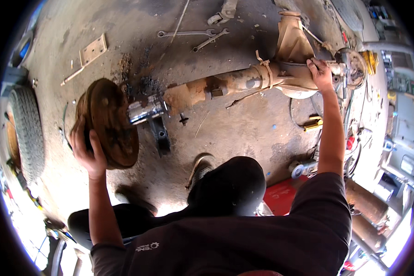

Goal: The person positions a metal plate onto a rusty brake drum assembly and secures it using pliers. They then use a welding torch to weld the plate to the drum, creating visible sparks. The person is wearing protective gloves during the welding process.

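A vehicle axle housing (237, 82) lies across the floor before me, dusty and tan. Its left end carries a rusty brake drum (117, 124), standing on edge, with a shiny bare metal sleeve beside it. My left hand (88, 149) grips the drum's outer side, thumb apart from the fingers; some fingertips are hidden behind the rim. Near the bulging middle of the housing, my right hand (321, 73) holds on from above, its fingers curled over the metal. A dark metal bracket (160, 135) juts toward me under the bare sleeve.
Two combination wrenches (186, 33) lie beyond the axle, with a drilled metal plate (93, 49) to their left. A tire (27, 133) stands at far left. Right of my knees are an angle grinder (303, 168), a red case (283, 195) and brown gas cylinders (366, 200).
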Demonstrator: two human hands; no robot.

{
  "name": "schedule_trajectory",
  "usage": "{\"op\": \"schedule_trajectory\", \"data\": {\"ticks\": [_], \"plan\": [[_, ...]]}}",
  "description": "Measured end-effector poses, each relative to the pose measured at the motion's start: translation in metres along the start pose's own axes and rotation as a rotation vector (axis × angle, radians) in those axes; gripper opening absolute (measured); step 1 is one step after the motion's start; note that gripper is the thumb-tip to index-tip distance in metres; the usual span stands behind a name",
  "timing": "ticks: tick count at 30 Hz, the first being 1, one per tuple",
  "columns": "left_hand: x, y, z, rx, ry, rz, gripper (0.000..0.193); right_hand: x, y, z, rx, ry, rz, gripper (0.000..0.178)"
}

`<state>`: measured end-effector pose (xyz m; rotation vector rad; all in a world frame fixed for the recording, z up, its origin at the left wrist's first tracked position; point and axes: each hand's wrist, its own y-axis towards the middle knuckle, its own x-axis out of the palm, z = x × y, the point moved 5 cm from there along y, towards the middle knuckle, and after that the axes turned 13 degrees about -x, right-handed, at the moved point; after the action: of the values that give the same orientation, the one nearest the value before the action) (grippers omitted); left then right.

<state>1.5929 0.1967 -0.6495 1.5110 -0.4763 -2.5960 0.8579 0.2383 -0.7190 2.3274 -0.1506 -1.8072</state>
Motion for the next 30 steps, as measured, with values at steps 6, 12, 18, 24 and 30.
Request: {"op": "schedule_trajectory", "data": {"ticks": [6, 12, 18, 24, 30], "plan": [[0.001, 0.031, 0.033, 0.025, 0.019, 0.0, 0.028, 0.003, -0.008, -0.002, 0.026, 0.038, 0.07, 0.036], [0.184, 0.17, 0.13, 0.004, -0.236, -0.728, 0.028, -0.01, -0.015, -0.017, 0.074, 0.053, 0.097, 0.035], [0.427, 0.215, 0.155, 0.137, 0.417, -0.856, 0.056, 0.003, -0.016, -0.004, 0.04, -0.019, 0.08, 0.039], [0.507, 0.204, 0.172, 0.045, 0.439, -0.78, 0.06, -0.004, -0.021, -0.003, 0.06, -0.04, 0.055, 0.035], [0.558, 0.246, 0.157, -0.051, 0.155, -0.773, 0.039, -0.004, -0.01, -0.015, -0.018, 0.006, 0.131, 0.03]]}}
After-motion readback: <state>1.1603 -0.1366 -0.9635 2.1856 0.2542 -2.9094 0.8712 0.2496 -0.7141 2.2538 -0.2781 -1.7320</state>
